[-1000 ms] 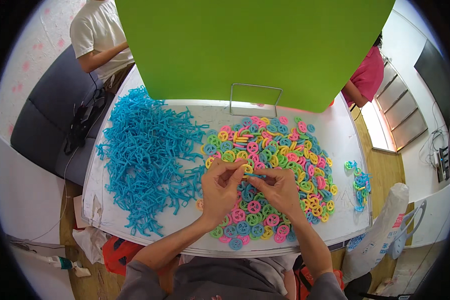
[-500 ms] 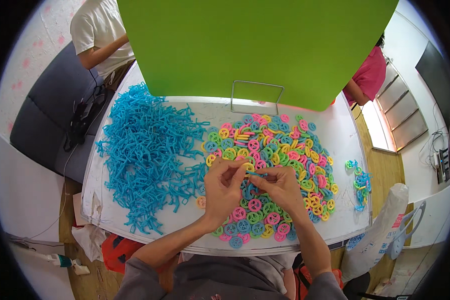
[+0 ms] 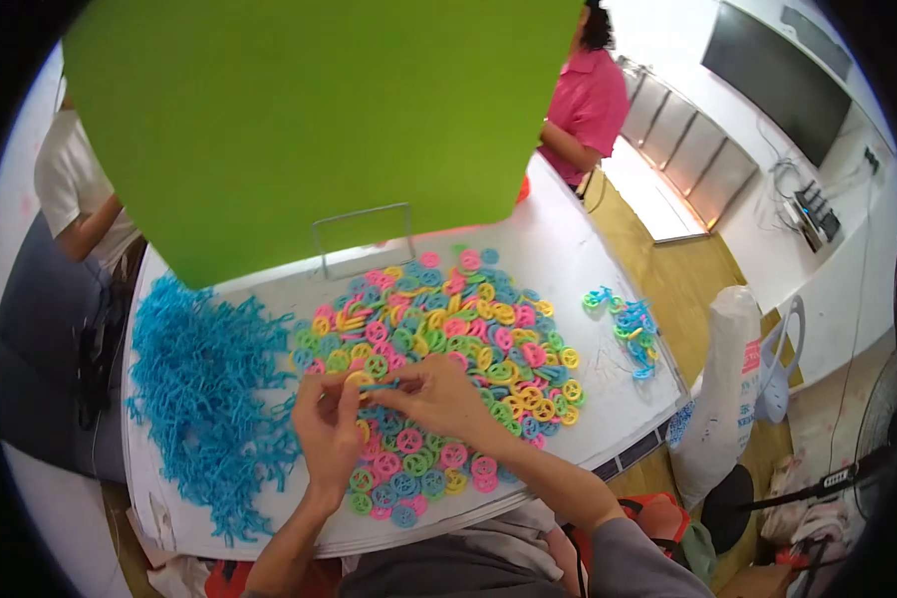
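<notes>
Over the near left part of a heap of small plastic wheels [image 3: 438, 324], pink, yellow, green and blue, my two hands meet. My left hand [image 3: 329, 429] pinches a yellow wheel [image 3: 357, 382] between thumb and fingertips. Against that wheel, my right hand [image 3: 438, 394] grips a thin blue plastic piece [image 3: 384, 385], its fingers covering most of it. Whether the two parts are joined cannot be made out. To the left of my hands lies a large tangled pile of blue plastic pieces [image 3: 204, 399].
A green board [image 3: 319, 120] stands across the table's far side, with a wire frame [image 3: 364, 239] at its foot. A small cluster of blue pieces and wheels [image 3: 633, 334] lies near the right edge of the white table [image 3: 568, 249]. Two people are partly visible behind the board.
The view has swung to the right, so the table and my hands appear further left. My hands still hold the yellow wheel and the blue piece together.
</notes>
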Available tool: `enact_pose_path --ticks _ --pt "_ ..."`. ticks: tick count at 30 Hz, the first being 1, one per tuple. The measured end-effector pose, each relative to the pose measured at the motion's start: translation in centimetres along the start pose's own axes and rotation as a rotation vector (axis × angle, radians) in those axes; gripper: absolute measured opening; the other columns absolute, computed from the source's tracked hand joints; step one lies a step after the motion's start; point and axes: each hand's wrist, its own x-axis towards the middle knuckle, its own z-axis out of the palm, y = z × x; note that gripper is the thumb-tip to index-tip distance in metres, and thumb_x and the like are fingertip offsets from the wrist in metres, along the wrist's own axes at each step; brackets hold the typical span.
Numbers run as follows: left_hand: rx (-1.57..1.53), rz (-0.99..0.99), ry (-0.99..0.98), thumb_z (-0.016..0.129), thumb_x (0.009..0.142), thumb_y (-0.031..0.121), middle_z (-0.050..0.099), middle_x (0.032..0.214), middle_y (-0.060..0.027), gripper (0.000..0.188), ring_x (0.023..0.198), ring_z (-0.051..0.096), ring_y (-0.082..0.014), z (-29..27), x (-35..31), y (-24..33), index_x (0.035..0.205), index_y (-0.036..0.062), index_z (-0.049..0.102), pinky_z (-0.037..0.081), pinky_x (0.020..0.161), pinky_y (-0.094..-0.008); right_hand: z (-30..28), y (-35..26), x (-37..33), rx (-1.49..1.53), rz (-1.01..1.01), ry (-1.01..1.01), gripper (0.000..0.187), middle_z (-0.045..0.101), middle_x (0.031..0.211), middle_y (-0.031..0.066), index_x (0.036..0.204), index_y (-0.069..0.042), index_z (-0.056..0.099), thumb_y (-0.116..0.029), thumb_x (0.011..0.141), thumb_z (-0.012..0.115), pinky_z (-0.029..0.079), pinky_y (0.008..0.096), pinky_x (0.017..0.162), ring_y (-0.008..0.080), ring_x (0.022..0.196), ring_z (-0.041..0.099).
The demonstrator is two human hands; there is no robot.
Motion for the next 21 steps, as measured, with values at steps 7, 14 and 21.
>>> enact_pose_path --ticks 7,14,21 --pt "-0.11 -0.105 -0.07 0.056 0.091 0.001 0.062 0.095 -0.0105 0.007 0.078 0.066 -0.0144 0.0 1.4 0.2 0.097 -0.0024 0.056 0.051 0.06 -0.0234 -0.6 -1.8 -0.2 -0.025 0.074 0.072 0.021 0.067 0.065 0.0096 0.09 -0.001 0.073 -0.02 0.079 0.073 0.048 0.0253 0.052 0.0097 0.058 0.063" --pt "-0.167 -0.173 -0.104 0.056 0.091 0.0 0.059 0.089 -0.0065 0.006 0.075 0.063 -0.0111 -1.2 1.3 -0.3 0.096 -0.0029 0.057 0.05 0.058 -0.0224 0.6 -0.2 -0.2 0.058 0.06 0.044 0.021 0.069 0.071 0.0097 0.095 0.006 0.069 -0.012 0.083 0.07 0.052 0.0232 0.056 0.0099 0.064 0.064" --pt "-0.058 -0.135 -0.135 0.055 0.092 0.003 0.061 0.097 -0.0116 0.013 0.087 0.065 -0.018 -1.5 1.2 0.0 0.101 -0.0061 0.057 0.057 0.077 -0.0314 0.8 -0.2 -0.3 0.092 0.091 0.007 0.023 0.07 0.073 0.0102 0.094 0.006 0.069 -0.014 0.084 0.07 0.051 0.0222 0.057 0.0094 0.064 0.064"
